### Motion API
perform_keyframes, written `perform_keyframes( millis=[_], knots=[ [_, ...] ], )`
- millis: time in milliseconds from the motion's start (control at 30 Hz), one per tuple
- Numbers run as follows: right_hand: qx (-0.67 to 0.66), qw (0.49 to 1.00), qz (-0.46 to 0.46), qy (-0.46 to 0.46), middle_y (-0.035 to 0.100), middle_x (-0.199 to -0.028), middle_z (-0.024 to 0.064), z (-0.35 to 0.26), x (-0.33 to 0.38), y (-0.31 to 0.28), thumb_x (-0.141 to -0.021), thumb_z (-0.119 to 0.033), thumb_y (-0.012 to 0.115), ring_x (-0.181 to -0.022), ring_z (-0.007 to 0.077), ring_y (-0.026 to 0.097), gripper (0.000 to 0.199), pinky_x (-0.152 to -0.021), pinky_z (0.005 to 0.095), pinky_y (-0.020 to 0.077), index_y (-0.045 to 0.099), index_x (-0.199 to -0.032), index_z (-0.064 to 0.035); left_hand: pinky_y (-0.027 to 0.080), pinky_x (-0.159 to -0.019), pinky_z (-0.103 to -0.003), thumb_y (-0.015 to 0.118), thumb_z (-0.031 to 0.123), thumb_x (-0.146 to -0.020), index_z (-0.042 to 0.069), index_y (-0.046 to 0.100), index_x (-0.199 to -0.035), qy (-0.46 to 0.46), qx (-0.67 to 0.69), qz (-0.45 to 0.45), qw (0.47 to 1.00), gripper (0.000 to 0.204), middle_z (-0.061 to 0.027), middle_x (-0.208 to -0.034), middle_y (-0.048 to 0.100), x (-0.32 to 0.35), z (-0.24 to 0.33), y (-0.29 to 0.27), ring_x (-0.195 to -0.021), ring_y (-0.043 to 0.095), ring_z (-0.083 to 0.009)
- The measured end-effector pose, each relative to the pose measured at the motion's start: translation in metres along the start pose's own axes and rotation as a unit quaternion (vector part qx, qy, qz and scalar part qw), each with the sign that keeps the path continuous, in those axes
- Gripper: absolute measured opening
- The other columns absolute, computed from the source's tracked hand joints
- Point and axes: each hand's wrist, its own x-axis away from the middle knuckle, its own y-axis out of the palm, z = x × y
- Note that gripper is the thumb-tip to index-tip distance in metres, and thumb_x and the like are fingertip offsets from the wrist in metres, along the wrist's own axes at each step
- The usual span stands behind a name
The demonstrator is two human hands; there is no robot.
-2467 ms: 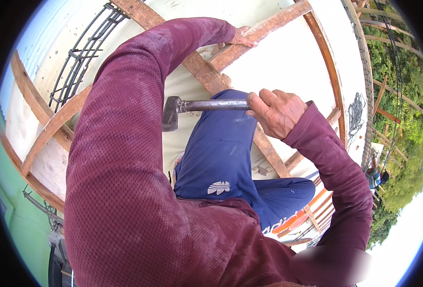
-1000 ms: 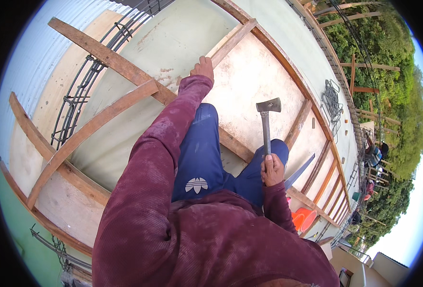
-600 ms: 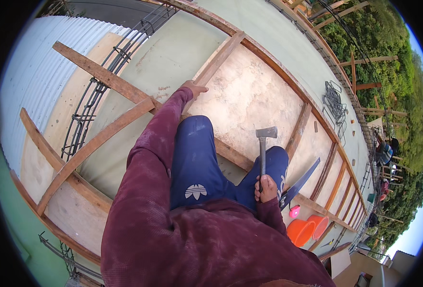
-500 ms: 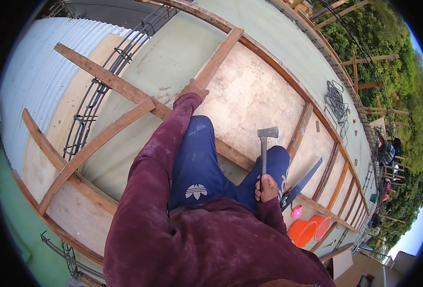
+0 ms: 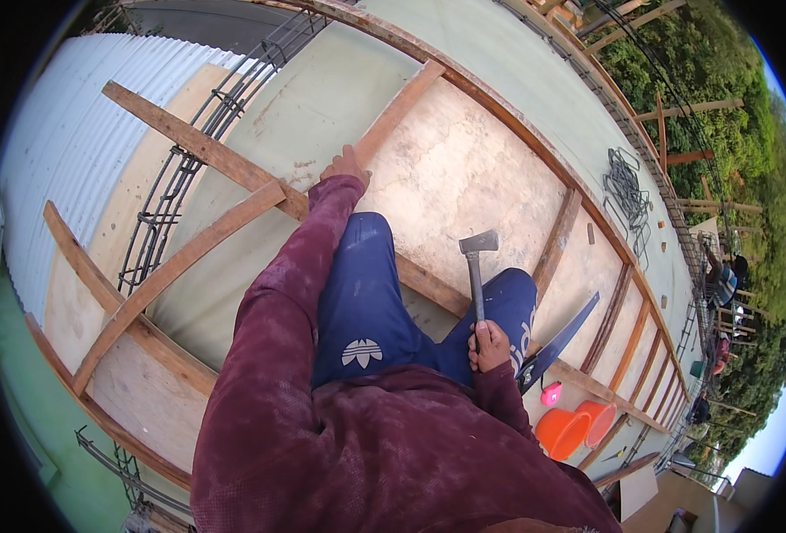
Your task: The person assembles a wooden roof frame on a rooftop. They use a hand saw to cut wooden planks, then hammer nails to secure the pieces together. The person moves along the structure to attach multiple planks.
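Note:
My left arm reaches forward, and my left hand grips the near end of a short wooden batten. That batten's far end meets a long wooden rail, and its near end lies by another long timber. In my right hand, closed round the handle, is a hatchet held upright above my right thigh, head up. A handsaw with a blue blade lies just right of that thigh. Near its handle sits a small pink tape measure.
Two orange buckets stand at my right. More cross battens run along the frame over pale plywood panels. Rebar cages lie at the left, beside corrugated sheeting. Bent wire is heaped beyond the rail.
My left hand and the batten have shifted slightly left, the batten's far end coming a little nearer. The hatchet head has swung left and up in my right hand.

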Motion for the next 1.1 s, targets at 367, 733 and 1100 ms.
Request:
perform_keyframes(
  millis=[367, 733, 1100],
  knots=[
    [0.043, 0.999, 0.003, 0.015, 0.048, -0.062, 0.0009, -0.007, -0.005, 0.002, -0.104, -0.033, 0.048, -0.041, 0.0073, 0.042, 0.030, -0.034, 0.0230, 0.0334, 0.054, -0.096, -0.0044, 0.048, -0.097, -0.048, 0.071, 0.055, -0.081, 0.005, 0.036, -0.139, 0.053, 0.050, -0.066, 0.995, 0.084, -0.0247, -0.127, 0.058, -0.037, 0.000, 0.003, -0.114, 0.061, -0.0398],
    [0.396, 0.850, -0.053, -0.344, 0.059, -0.073, 0.0124, -0.089, -0.027, 0.026, -0.102, -0.031, 0.054, -0.063, 0.0226, 0.059, 0.035, -0.061, 0.0335, 0.0453, 0.062, -0.103, 0.0024, 0.040, -0.110, -0.042, 0.083, 0.058, -0.063, -0.007, 0.039, -0.142, 0.189, 0.075, -0.140, 0.969, 0.111, -0.0302, -0.140, 0.048, -0.061, -0.037, -0.012, -0.131, 0.049, -0.0399],
    [0.359, 0.884, -0.046, -0.296, 0.060, -0.074, 0.0141, -0.065, -0.043, 0.020, -0.101, -0.031, 0.055, -0.068, 0.0248, 0.064, 0.032, -0.065, 0.0345, 0.0492, 0.062, -0.100, 0.0009, 0.044, -0.104, -0.039, 0.084, 0.054, -0.062, -0.008, 0.042, -0.140, 0.167, 0.124, -0.078, 0.975, 0.108, -0.0281, -0.133, 0.055, -0.062, -0.037, -0.002, -0.121, 0.056, -0.0364]
  ],
)
